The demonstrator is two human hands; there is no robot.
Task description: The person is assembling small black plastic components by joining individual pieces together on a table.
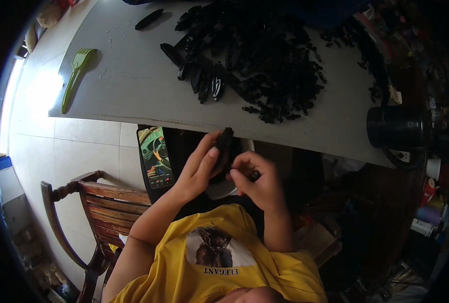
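Observation:
My left hand [198, 169] is closed around a dark, elongated black plastic piece [226, 136], its tip poking up past the fingers near the table's front edge. Close beside it, my right hand [259, 179] has its fingers curled in a pinch, with a small black part [255, 175] showing between them. Below both hands is a pale round bowl [229, 191], mostly covered by them. On the table, several long oval black pieces [202, 87] lie at the left of a heap of small black parts [285, 86]. One oval piece [216, 88] shows a shiny metal strip.
A green fork-shaped tool [76, 78] lies on the grey table [128, 96], left side. One black piece [148, 19] rests apart at the back. A lit phone [155, 156] stands left of my hands. A dark cylinder [395, 126] is at right, a wooden chair [111, 202] at left.

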